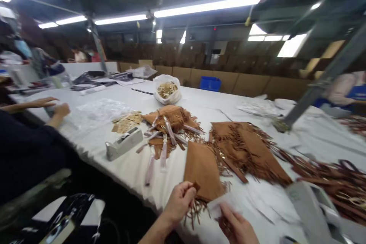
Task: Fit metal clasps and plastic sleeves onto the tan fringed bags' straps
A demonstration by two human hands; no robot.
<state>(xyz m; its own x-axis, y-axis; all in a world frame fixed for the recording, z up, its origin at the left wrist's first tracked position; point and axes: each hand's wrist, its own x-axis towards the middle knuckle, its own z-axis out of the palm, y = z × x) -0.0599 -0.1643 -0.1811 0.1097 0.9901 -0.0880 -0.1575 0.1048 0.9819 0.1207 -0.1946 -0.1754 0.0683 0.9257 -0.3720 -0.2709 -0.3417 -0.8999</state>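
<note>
My left hand (180,200) is closed in a pinch on a small brown tab (196,186) at the near edge of a brown fringed suede-like piece (201,162). Whether the tab is joined to that piece, I cannot tell. Between the thumb and fingers of my right hand (238,227) is a thin, translucent white sheet (221,203), just right of the fringe. Something brown shows under the right fingers, partly hidden. Further right lie more brown fringed pieces (251,148) with a strap. A pile of fringed pieces with plastic-wrapped zip ends (164,148) sits to the left.
A tape dispenser (124,144) stands on the left and another (313,209) at the near right. Brown straps (340,183) are heaped at the right edge. Behind stand a white bag of tan pieces (167,89) and a blue bin (210,83). A co-worker's hands (58,110) are at left.
</note>
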